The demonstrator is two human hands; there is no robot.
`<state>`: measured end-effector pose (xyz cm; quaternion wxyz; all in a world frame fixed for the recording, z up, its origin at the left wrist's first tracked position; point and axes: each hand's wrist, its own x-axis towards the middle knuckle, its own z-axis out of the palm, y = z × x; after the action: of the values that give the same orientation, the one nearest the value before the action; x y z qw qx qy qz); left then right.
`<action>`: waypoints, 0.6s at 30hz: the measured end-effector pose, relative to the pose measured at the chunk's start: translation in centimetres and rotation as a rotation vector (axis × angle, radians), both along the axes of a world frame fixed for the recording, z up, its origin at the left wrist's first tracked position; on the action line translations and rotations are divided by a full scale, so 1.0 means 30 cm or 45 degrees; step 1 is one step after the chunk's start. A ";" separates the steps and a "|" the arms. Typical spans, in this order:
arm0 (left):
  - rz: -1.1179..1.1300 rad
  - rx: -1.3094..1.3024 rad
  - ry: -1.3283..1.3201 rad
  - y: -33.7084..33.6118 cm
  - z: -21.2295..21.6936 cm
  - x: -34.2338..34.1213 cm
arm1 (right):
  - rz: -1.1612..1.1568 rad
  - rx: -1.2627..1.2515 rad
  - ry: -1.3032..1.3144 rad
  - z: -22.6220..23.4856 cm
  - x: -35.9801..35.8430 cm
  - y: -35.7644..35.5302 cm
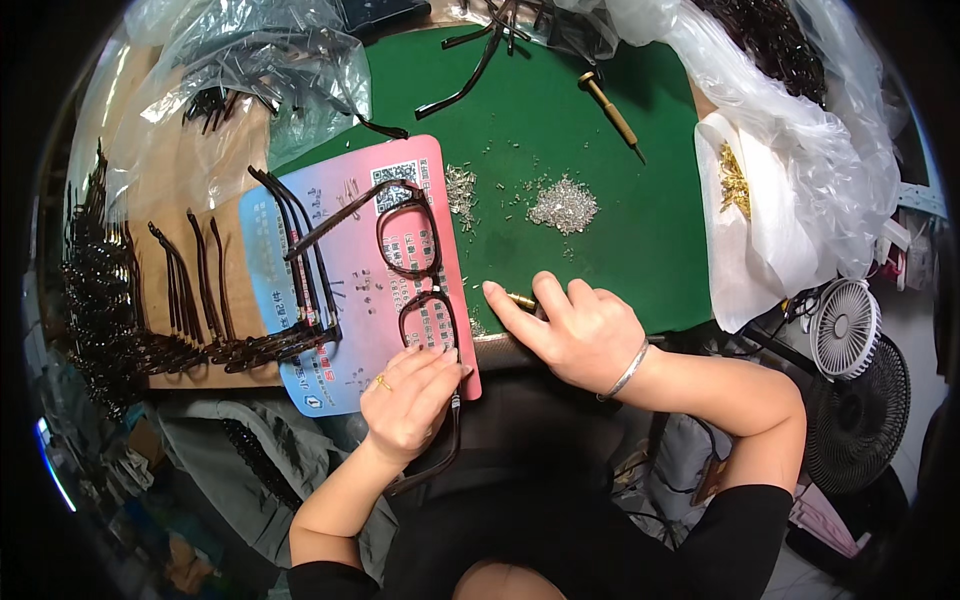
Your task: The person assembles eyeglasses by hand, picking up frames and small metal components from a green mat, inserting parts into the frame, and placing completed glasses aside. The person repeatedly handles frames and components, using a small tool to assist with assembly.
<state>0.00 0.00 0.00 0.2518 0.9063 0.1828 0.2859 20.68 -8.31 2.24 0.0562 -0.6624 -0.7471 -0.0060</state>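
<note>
My left hand [408, 402], a ring on one finger, lies with its fingers together over the lower end of a dark brown eyeglass frame [437, 282], pressing it against a pink-and-blue printed mat [350, 260]. One temple stretches up-left from the frame, the other hangs past the table edge below my hand. My right hand [580, 335] rests on the green mat [640, 250] with its index finger stretched toward tiny loose screws. Under its curled fingers shows the brass end of a screwdriver [520, 300], the rest hidden. A pile of small silver screws [563, 205] lies beyond.
Another brass screwdriver [612, 115] lies at the back. Loose temples [305, 245] lie on the printed mat and further left, beside a dark stack of frame parts [95, 290]. Plastic bags surround the back. Gold-coloured small parts [733, 182] sit on white wrapping, near a white fan [845, 328].
</note>
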 end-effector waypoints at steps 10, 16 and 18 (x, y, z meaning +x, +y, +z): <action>-0.037 -0.074 0.094 0.011 0.040 0.026 | 0.013 0.051 0.078 -0.014 0.010 -0.003; -0.044 0.054 0.027 0.012 0.012 0.032 | -0.043 -0.035 0.182 -0.008 0.008 0.006; -0.054 0.061 -0.022 0.016 -0.011 0.030 | -0.045 -0.081 0.230 -0.004 0.012 0.014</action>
<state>0.91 0.48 -0.33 0.2376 0.9133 0.1543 0.2927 21.04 -7.89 2.13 0.1022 -0.6747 -0.7269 0.0767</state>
